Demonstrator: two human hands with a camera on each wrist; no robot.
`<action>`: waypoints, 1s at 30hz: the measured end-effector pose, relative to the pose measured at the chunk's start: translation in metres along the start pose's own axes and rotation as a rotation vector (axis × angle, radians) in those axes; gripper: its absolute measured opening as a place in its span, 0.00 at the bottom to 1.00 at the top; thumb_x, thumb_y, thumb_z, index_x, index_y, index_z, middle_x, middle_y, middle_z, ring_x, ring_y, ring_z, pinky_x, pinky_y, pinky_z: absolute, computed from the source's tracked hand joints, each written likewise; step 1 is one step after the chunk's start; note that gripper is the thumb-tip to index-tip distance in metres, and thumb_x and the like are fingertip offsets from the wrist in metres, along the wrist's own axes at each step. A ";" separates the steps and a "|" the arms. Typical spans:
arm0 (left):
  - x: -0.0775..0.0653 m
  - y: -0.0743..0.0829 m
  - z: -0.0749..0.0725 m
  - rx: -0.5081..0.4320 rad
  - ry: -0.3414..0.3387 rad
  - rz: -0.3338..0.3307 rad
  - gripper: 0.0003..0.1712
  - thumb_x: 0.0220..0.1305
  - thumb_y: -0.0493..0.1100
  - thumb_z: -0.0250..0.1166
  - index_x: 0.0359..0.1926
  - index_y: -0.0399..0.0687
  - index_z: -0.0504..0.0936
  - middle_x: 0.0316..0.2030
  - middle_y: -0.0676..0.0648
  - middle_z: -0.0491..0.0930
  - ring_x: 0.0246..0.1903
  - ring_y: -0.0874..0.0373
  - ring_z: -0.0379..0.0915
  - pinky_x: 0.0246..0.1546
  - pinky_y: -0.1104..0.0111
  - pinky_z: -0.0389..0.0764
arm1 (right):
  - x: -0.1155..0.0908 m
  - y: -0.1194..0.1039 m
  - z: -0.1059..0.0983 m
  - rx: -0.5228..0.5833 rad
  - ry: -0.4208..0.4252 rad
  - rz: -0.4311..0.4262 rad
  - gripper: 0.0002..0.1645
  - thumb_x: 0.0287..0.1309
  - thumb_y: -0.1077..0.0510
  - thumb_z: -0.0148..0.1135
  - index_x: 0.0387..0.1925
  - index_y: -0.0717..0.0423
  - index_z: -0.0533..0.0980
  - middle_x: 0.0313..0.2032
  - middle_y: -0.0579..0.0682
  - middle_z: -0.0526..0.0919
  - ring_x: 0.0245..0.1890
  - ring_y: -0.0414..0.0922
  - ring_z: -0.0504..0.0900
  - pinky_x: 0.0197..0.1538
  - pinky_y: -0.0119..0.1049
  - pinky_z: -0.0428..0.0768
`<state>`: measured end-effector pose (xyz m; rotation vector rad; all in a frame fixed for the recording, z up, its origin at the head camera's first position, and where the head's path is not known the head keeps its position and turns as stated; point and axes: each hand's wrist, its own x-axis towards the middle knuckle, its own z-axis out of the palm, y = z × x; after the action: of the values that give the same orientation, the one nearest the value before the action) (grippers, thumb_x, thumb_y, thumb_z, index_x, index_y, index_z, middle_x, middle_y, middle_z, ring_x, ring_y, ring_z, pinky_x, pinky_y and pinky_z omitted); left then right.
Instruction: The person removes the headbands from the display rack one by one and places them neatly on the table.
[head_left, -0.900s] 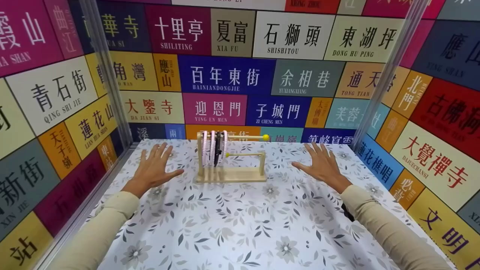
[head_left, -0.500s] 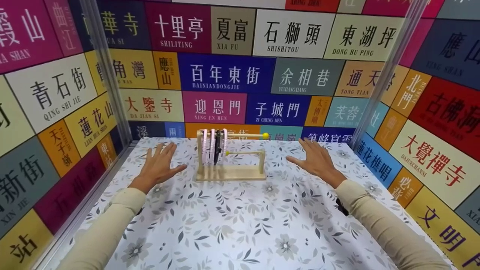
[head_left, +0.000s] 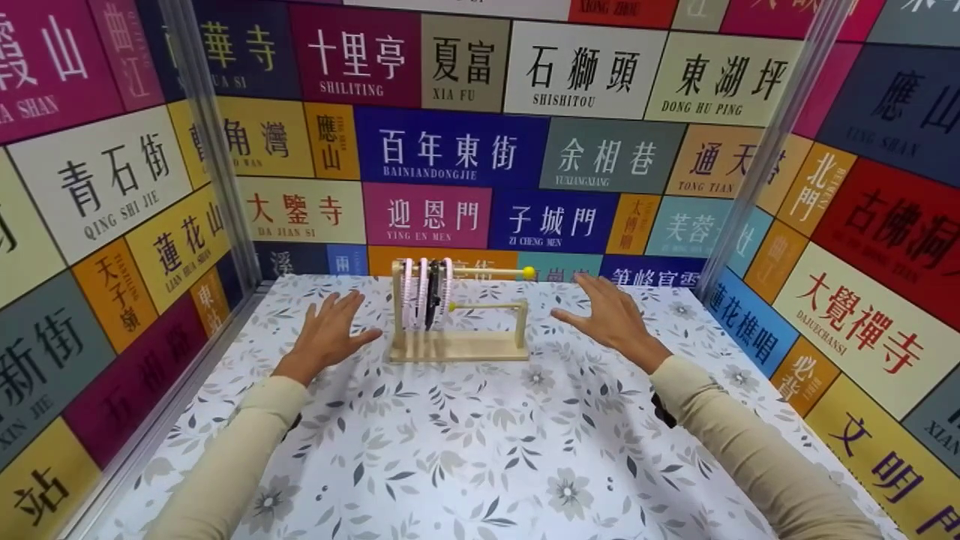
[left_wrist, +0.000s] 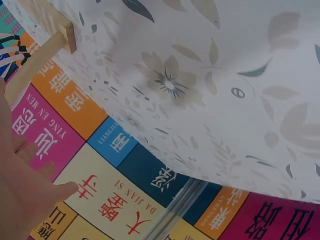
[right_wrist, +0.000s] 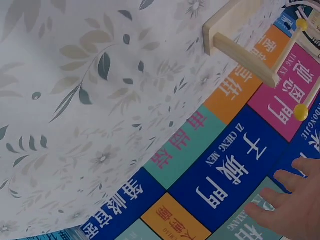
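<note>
A small wooden stand (head_left: 480, 349) with two upright posts sits on the table. Two thin horizontal rods run along it, and the upper one ends in a yellow ball (head_left: 529, 271). Several pink-white and black rings (head_left: 424, 296) hang at its left end; their exact kind is too small to make out. My left hand (head_left: 324, 334) is to the left of the stand, fingers spread and holding nothing. On the other side my right hand (head_left: 611, 322) also has its fingers extended, nothing in it. The right wrist view shows the lower post (right_wrist: 245, 60) and my right fingers apart from it.
A white tablecloth (head_left: 450, 450) with grey flowers and leaves covers the table. Panels with coloured place-name signs (head_left: 450, 148) stand behind and on both sides, joined by metal corner posts (head_left: 217, 142).
Both hands have moved inward, closer to the stand: the left one rightward, the right one leftward. The stand and its rings have not moved on the table.
</note>
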<state>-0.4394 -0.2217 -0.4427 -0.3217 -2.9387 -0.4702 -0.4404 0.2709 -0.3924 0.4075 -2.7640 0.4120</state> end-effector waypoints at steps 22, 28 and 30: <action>0.012 0.009 0.027 -0.096 0.023 0.014 0.45 0.75 0.61 0.60 0.80 0.40 0.58 0.79 0.37 0.57 0.79 0.34 0.43 0.76 0.33 0.38 | 0.023 -0.081 0.020 0.131 0.055 -0.110 0.45 0.63 0.28 0.65 0.74 0.44 0.70 0.63 0.58 0.81 0.37 0.55 0.85 0.33 0.48 0.84; 0.017 0.016 0.044 -0.116 0.026 0.008 0.43 0.76 0.58 0.60 0.79 0.40 0.59 0.79 0.38 0.56 0.79 0.35 0.45 0.76 0.32 0.40 | 0.027 -0.095 0.032 0.154 0.053 -0.130 0.43 0.63 0.31 0.66 0.74 0.44 0.71 0.63 0.54 0.82 0.35 0.52 0.86 0.33 0.45 0.84; 0.017 0.017 0.050 -0.110 0.027 0.005 0.42 0.76 0.57 0.60 0.79 0.40 0.59 0.79 0.38 0.57 0.78 0.35 0.46 0.75 0.32 0.41 | 0.028 -0.099 0.037 0.164 0.049 -0.143 0.42 0.65 0.32 0.66 0.74 0.44 0.70 0.62 0.53 0.82 0.33 0.51 0.86 0.29 0.45 0.82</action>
<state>-0.4577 -0.1872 -0.4814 -0.3326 -2.8908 -0.6324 -0.4439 0.1612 -0.3934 0.6226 -2.6422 0.6059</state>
